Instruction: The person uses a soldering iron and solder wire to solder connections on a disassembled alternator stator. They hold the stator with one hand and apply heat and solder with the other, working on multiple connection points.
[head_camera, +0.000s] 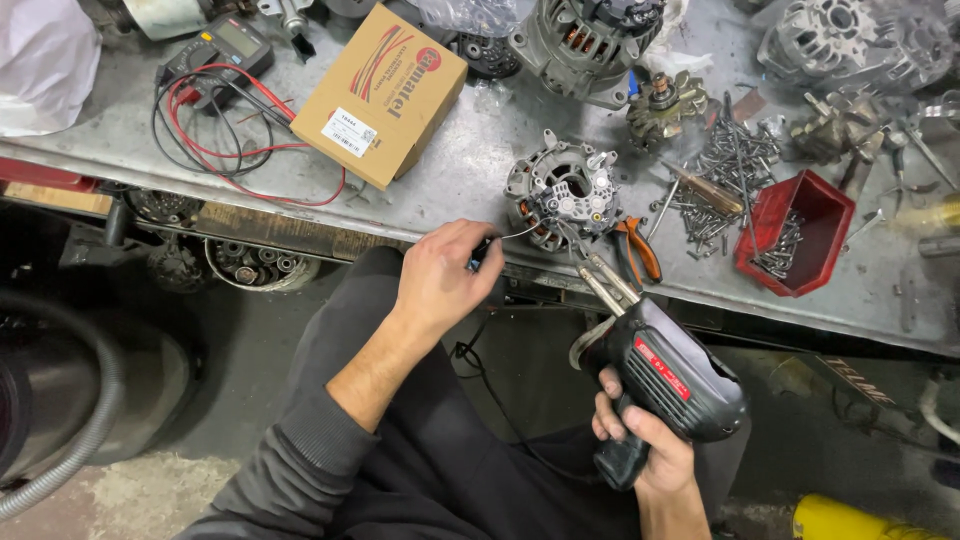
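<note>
My right hand (640, 445) grips a black pistol-shaped soldering gun (665, 375) with a red label; its metal tip (590, 270) points up at an alternator stator housing (562, 192) that sits at the front edge of the metal bench. My left hand (440, 275) pinches a thin wire (515, 233) with a small dark spool, feeding it toward the same spot on the housing. Both forearms wear dark sleeves.
On the grey bench (450, 170) lie a cardboard box (380, 95), a multimeter (222, 45) with red and black leads, orange-handled pliers (640, 250), a red bin (797, 230) beside a pile of screws (720, 180), and other alternator parts (585, 45). A grey hose (60, 440) lies lower left.
</note>
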